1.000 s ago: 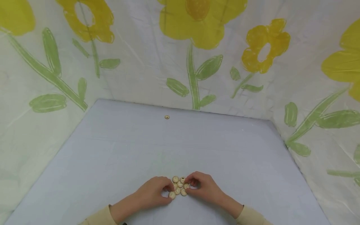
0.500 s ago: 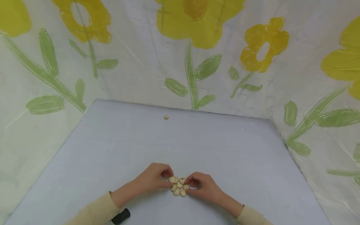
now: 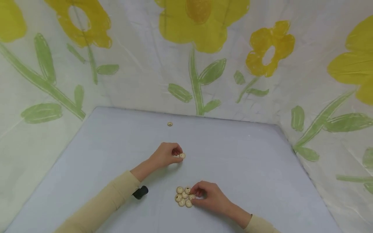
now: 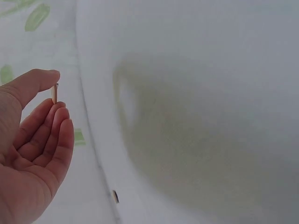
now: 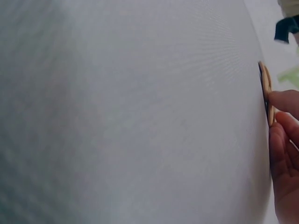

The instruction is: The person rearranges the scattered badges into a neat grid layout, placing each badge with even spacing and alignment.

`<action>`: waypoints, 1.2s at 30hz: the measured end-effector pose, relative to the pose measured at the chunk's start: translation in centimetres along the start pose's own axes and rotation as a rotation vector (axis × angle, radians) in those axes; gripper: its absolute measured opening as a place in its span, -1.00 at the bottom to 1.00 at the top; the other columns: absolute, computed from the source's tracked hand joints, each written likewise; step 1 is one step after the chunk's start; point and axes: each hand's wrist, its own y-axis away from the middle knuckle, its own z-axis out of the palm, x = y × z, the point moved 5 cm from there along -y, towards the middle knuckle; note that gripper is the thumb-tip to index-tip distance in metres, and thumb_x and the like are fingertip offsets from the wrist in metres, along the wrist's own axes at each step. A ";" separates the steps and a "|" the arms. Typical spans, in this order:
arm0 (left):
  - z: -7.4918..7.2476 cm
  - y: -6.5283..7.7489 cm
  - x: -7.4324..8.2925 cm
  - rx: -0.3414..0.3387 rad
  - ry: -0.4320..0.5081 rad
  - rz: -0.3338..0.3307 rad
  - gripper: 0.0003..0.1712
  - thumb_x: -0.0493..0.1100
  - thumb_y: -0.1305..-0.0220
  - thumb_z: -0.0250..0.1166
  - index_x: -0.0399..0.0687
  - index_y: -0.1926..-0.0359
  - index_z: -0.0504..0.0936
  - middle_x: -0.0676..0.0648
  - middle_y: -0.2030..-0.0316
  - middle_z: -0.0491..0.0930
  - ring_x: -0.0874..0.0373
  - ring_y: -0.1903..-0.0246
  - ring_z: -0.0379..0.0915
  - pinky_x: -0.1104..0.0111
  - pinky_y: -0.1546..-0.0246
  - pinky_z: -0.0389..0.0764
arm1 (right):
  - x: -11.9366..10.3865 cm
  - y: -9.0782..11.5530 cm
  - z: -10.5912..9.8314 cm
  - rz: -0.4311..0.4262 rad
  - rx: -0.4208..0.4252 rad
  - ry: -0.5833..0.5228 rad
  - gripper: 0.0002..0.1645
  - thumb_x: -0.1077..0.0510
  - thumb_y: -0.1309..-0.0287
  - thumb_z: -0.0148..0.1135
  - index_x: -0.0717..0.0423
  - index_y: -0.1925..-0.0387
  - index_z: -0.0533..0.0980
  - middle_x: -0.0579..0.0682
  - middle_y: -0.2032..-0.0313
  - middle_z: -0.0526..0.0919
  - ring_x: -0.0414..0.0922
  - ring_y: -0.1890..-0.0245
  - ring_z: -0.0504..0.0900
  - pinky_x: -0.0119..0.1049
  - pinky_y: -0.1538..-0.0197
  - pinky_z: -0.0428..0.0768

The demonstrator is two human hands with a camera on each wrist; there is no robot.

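Note:
My left hand [image 3: 165, 156] pinches a small pale wooden disc [image 3: 182, 155] with dark marks between thumb and fingertips. In the left wrist view the disc [image 4: 54, 93] shows edge-on below the thumb. Nearer the front lies a cluster of similar wooden discs [image 3: 185, 194], several set closely round a middle one. At the cluster's right side my right hand [image 3: 210, 196] has curled fingers, with thumb and index finger about the rightmost disc [image 3: 192, 196]. The right wrist view shows the discs [image 5: 266, 88] edge-on, touched by the fingertips.
Another wooden disc [image 3: 170, 124] lies alone near the far edge of the pale cloth-covered table [image 3: 239, 161]. Behind and beside the table stands a white curtain [image 3: 140, 81] with painted yellow flowers. A black strap piece [image 3: 140, 192] shows by the left sleeve.
My left hand was beside the cluster, holding a disc at its left edge. It has since carried a disc forward, away from the cluster. The right hand has stayed nearly still.

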 end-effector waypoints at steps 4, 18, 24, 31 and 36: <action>-0.2 -2.3 -1.4 0.035 -0.024 -0.030 -0.80 -0.21 -0.09 0.47 -0.12 0.27 0.65 0.03 0.41 0.59 0.21 0.36 0.46 0.35 0.28 0.51 | 0.2 -0.1 0.0 0.026 -0.013 -0.010 -0.74 0.15 -0.03 0.48 -0.05 0.22 0.60 -0.24 0.29 0.64 -0.30 0.34 0.57 -0.42 0.24 0.58; -0.7 -8.3 -3.5 0.086 -0.076 -0.122 -0.82 -0.24 -0.11 0.43 -0.20 0.28 0.63 -0.04 0.40 0.59 0.13 0.35 0.46 0.31 0.26 0.49 | 0.3 0.2 0.2 0.007 -0.001 -0.030 -0.76 0.11 -0.05 0.46 -0.07 0.22 0.60 -0.26 0.30 0.62 -0.32 0.34 0.56 -0.42 0.25 0.58; -0.6 -10.4 -4.2 0.080 -0.100 -0.141 -0.82 -0.24 -0.14 0.39 -0.23 0.26 0.62 -0.06 0.38 0.59 0.10 0.33 0.47 0.29 0.22 0.48 | 0.3 0.3 0.3 -0.009 0.003 -0.030 -0.77 0.08 -0.08 0.45 -0.12 0.21 0.59 -0.26 0.30 0.63 -0.33 0.34 0.56 -0.43 0.25 0.58; -0.4 -12.2 -5.5 0.123 -0.109 -0.146 -0.84 -0.25 -0.12 0.39 -0.25 0.29 0.64 -0.08 0.40 0.59 0.08 0.33 0.48 0.26 0.22 0.47 | 0.4 0.3 0.2 0.007 0.004 -0.034 -0.77 0.08 -0.09 0.44 -0.11 0.20 0.59 -0.27 0.29 0.62 -0.34 0.33 0.56 -0.43 0.24 0.58; -0.2 -13.0 -6.2 0.161 -0.159 -0.159 -0.87 -0.23 -0.09 0.38 -0.20 0.32 0.67 -0.06 0.41 0.63 0.07 0.33 0.53 0.19 0.18 0.38 | 0.3 0.3 0.3 0.015 0.006 -0.044 -0.76 0.10 -0.07 0.45 -0.09 0.20 0.59 -0.25 0.29 0.63 -0.33 0.33 0.56 -0.43 0.24 0.58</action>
